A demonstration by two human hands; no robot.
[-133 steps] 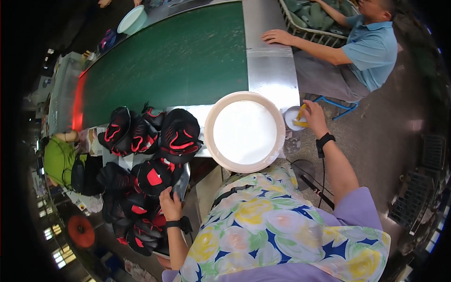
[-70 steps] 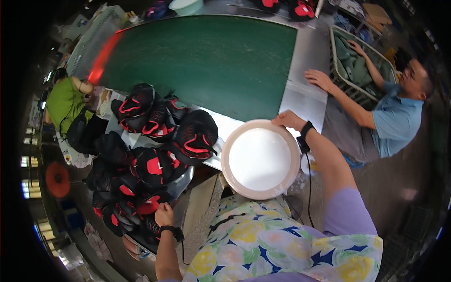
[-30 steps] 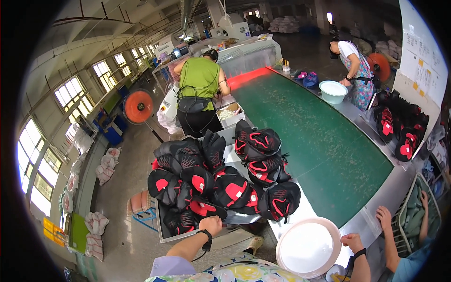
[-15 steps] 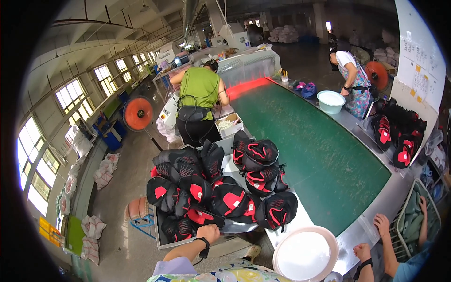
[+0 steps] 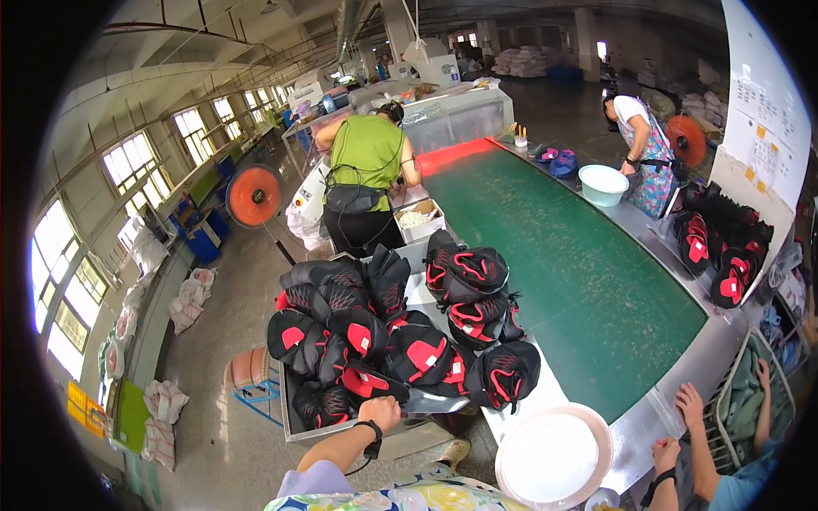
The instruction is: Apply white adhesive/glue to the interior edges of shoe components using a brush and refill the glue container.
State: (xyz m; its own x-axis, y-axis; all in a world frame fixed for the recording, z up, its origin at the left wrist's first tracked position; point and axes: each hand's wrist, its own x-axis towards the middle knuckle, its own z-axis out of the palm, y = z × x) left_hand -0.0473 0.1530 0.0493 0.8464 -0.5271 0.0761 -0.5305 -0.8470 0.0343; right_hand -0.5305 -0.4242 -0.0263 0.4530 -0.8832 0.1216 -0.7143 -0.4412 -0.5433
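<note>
Uppers, black mesh with red linings and red panels, lie heaped in a shallow metal tray at the left, and I judge this a pause in handling them, since neither of my hands plainly lifts one. My left hand is curled into a loose fist at the tray's near edge, just beside the lowest part of the heap; I cannot tell whether its fingers close on the rim or on nothing. Drawing one out would call for loosening that fist and taking an edge, as the rounded shapes look soft and liable to slump. Right of the heap, stacked uppers bulge at the toe on a smooth white worktop. Then comes a round basin, pale pink with a glaring white inside, near a flat green belt with a scuffed surface. A small cup shows partly beside the basin. My right hand, well apart from the left, has bent fingers with nothing visible in them; I cannot tell if they pinch anything. Beyond it, a co-worker's hand rests on shiny metal, near a slatted crate of dull green pieces.
</note>
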